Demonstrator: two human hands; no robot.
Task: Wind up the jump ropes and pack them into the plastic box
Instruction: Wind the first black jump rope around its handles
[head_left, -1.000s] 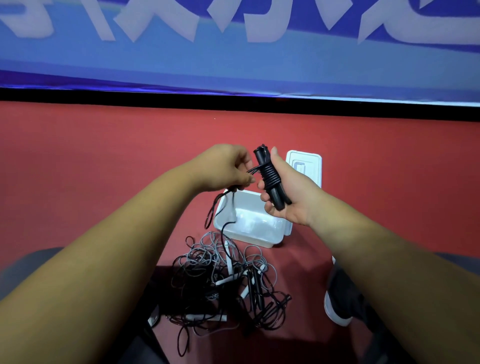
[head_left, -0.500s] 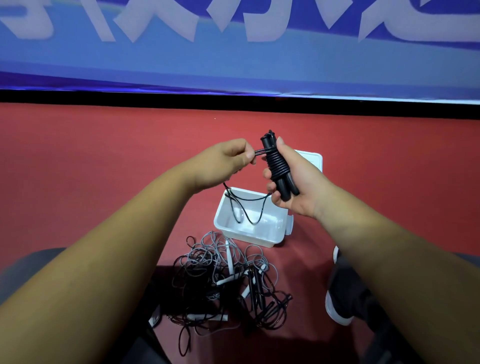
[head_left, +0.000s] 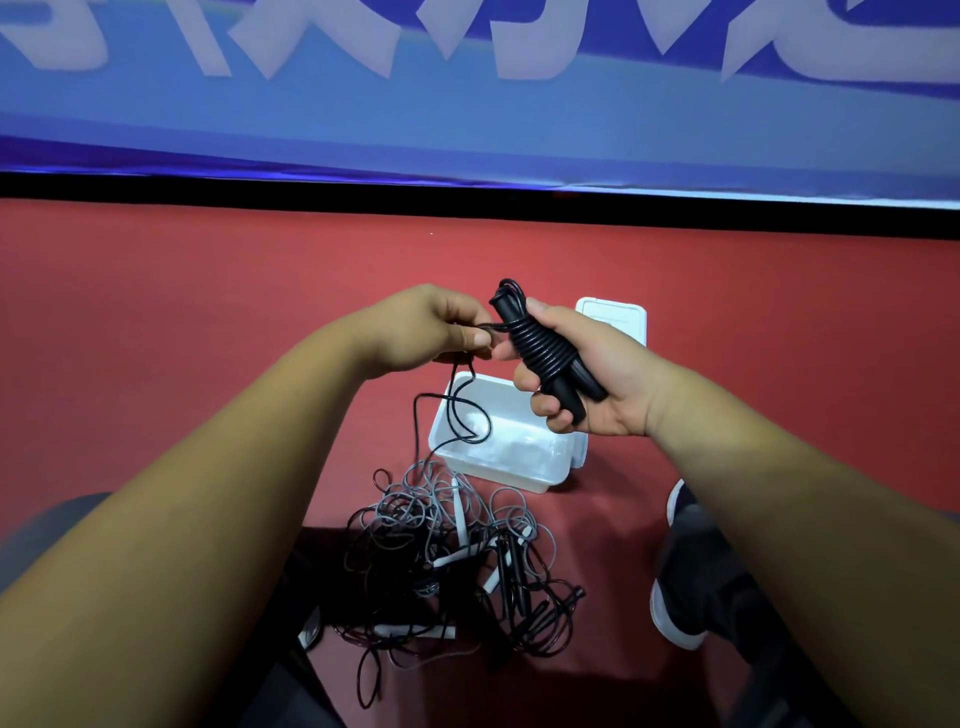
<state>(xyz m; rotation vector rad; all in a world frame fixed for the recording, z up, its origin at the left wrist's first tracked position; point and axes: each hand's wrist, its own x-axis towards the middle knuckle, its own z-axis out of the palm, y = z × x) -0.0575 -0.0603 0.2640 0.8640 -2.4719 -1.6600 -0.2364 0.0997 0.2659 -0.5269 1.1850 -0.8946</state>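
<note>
The right hand (head_left: 587, 384) has its grip round the black jump rope (head_left: 540, 353), almost wound, above the plastic box (head_left: 540, 486); the left hand (head_left: 415, 332) pinches the loose tail. The box seems empty; a tangled pile (head_left: 457, 551) waits on the near floor, so I think much is left.

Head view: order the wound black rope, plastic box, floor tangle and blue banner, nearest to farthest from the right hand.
1. wound black rope: gripped in the right hand.
2. plastic box: just below it.
3. floor tangle: lower, by the feet.
4. blue banner: far wall.
</note>
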